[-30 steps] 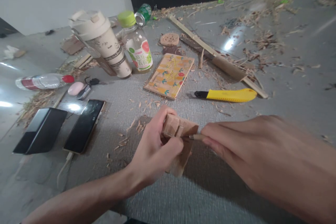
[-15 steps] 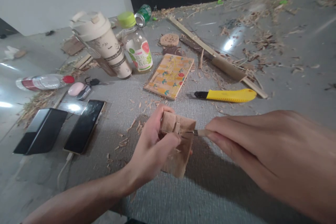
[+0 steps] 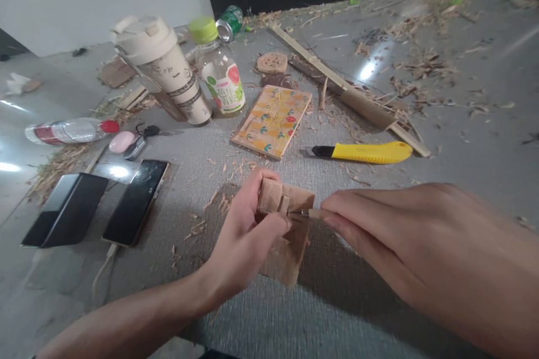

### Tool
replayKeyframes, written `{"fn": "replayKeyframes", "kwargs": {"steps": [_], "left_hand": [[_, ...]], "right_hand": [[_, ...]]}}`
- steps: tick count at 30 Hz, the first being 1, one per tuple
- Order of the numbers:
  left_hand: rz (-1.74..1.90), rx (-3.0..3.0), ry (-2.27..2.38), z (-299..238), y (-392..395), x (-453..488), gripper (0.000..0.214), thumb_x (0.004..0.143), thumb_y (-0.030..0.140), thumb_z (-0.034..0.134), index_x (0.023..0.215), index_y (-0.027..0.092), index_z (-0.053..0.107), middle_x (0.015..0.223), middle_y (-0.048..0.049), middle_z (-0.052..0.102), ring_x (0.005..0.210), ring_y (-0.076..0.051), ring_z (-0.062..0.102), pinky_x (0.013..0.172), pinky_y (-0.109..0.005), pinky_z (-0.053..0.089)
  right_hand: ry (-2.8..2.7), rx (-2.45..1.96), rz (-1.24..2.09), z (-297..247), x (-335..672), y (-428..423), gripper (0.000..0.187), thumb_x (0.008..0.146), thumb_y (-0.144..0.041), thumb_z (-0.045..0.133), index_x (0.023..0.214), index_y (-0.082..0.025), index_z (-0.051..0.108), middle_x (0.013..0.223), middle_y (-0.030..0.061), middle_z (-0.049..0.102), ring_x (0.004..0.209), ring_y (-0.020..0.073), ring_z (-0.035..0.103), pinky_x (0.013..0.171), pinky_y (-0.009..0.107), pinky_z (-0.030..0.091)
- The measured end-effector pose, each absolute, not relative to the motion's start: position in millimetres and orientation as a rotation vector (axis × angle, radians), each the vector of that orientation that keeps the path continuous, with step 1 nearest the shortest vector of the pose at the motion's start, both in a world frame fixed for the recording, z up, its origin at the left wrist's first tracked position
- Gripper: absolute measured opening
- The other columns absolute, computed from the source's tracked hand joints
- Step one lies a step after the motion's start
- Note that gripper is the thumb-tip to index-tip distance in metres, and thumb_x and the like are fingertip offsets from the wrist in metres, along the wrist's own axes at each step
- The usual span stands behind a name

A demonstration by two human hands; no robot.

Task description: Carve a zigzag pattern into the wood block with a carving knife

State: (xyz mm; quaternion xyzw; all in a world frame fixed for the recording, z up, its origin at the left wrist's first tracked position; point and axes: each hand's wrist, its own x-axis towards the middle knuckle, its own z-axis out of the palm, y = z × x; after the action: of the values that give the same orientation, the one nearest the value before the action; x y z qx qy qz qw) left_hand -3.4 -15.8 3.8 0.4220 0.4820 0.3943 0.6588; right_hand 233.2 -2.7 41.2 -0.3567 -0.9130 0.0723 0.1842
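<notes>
My left hand (image 3: 248, 235) is closed around a carved wooden block (image 3: 290, 247), its thumb lying across the block's face near a raised carved part. In my right hand (image 3: 404, 235) is a carving knife (image 3: 312, 213) with a pale handle, gripped close to its metal collar. The thin blade reaches left onto the block beside my left thumb, and its tip is hard to make out. Beyond the block lies a flat wooden board (image 3: 273, 122) with a painted pattern. A yellow utility knife (image 3: 366, 152) rests to the right of that board.
A tumbler (image 3: 168, 73), a green-capped bottle (image 3: 221, 76) and a green can (image 3: 230, 23) are at the back. Two phone-like devices (image 3: 137, 202) (image 3: 65, 210) lie left. Long wood strips (image 3: 349, 90) and many shavings (image 3: 425, 64) are strewn at the right. A clear bottle (image 3: 69, 131) lies far left.
My right hand has moved slightly left, bringing the carving knife further across the block. My left hand and the block stay nearly where they were.
</notes>
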Motion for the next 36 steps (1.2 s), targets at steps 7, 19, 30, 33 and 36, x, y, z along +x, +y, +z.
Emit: {"fn": "replayKeyframes", "kwargs": {"steps": [7, 19, 30, 33, 36], "left_hand": [[0.892, 0.906, 1.054, 3, -14, -2, 0.026, 0.085, 0.016, 0.072, 0.103, 0.025, 0.055, 0.082, 0.008, 0.063, 0.068, -0.014, 0.071, 0.062, -0.027, 0.063], [0.85, 0.957, 1.094, 7, -15, -1, 0.025, 0.088, 0.017, 0.068, 0.106, 0.026, 0.053, 0.083, 0.0081, 0.059, 0.067, -0.014, 0.064, 0.065, -0.031, 0.063], [0.944, 1.316, 1.296, 7, -22, 0, 0.022, 0.088, 0.01, 0.067, 0.102, 0.024, 0.057, 0.08, 0.0071, 0.053, 0.072, -0.013, 0.05, 0.066, -0.027, 0.046], [0.923, 1.061, 1.157, 6, -22, 0, 0.023, 0.09, 0.014, 0.069, 0.106, 0.025, 0.056, 0.084, 0.0068, 0.058, 0.071, -0.013, 0.059, 0.065, -0.025, 0.051], [0.912, 0.807, 0.964, 1, -22, -1, 0.027, 0.092, 0.02, 0.075, 0.109, 0.025, 0.055, 0.089, 0.0056, 0.063, 0.072, -0.014, 0.068, 0.068, -0.028, 0.062]], "right_hand": [[-2.594, -1.02, 0.181, 37, 234, -2, 0.029, 0.108, -0.012, 0.046, 0.086, -0.03, 0.053, 0.061, -0.0071, 0.056, 0.038, 0.0175, 0.054, 0.045, 0.038, 0.028], [-2.641, -0.996, 0.079, 38, 234, -5, 0.029, 0.106, -0.011, 0.045, 0.086, -0.031, 0.045, 0.061, -0.0078, 0.047, 0.036, 0.0182, 0.049, 0.046, 0.041, 0.025], [-2.615, -1.142, -0.157, 32, 227, -36, 0.025, 0.079, -0.01, 0.052, 0.093, -0.03, 0.05, 0.067, -0.0034, 0.05, 0.048, 0.0214, 0.037, 0.056, 0.043, 0.012], [-2.601, -1.137, -0.125, 29, 229, -38, 0.022, 0.085, -0.011, 0.053, 0.094, -0.03, 0.05, 0.069, -0.004, 0.052, 0.046, 0.0196, 0.036, 0.055, 0.042, 0.013], [-2.562, -1.161, -0.101, 29, 231, -38, 0.017, 0.098, -0.015, 0.052, 0.093, -0.031, 0.051, 0.067, -0.0044, 0.052, 0.044, 0.0188, 0.036, 0.054, 0.043, 0.014]]}}
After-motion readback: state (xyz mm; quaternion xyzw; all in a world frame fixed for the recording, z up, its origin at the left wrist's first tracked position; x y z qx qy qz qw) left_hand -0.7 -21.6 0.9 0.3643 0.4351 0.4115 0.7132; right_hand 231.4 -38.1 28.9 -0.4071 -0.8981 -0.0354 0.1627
